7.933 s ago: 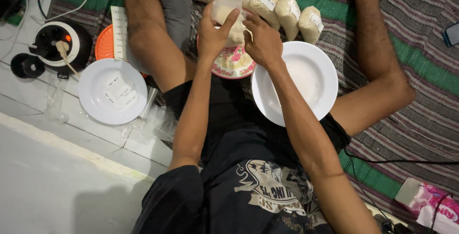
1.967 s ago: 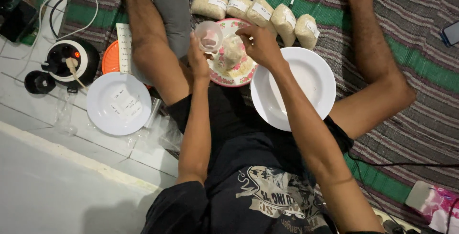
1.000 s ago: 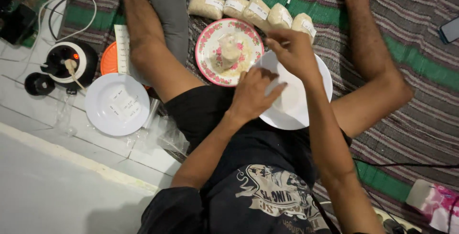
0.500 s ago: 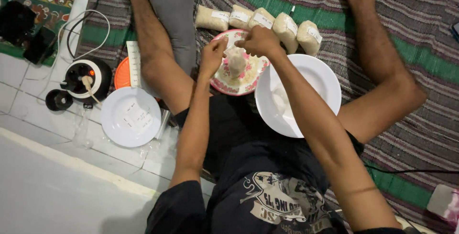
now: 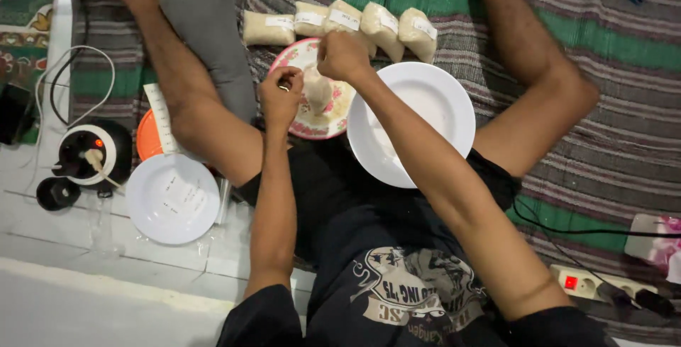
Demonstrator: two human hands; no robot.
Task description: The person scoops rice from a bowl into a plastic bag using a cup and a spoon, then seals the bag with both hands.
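Over the flowered pink-rimmed plate (image 5: 318,126), between the seated person's spread legs, both hands meet on a small clear bag of pale grain (image 5: 317,90). The left hand (image 5: 280,97) closes on the bag from its nine o'clock side, fingers curled in, while the right hand (image 5: 342,56) pinches the bag's top from twelve o'clock, fist drawn tight; the two hands sit close together, apart only by the bag's width. The bag stands upright on the plate. At three o'clock of that plate, touching its edge, lies a large white plate (image 5: 433,106) under the right forearm. At twelve o'clock a row of filled, labelled bags (image 5: 340,24) lies on the striped mat (image 5: 603,42). At eight o'clock, on the tiled floor, rests a white lid with paper labels (image 5: 172,198), an orange lid (image 5: 147,136) just above it, and a black-and-white round appliance (image 5: 89,154) at its nine o'clock.
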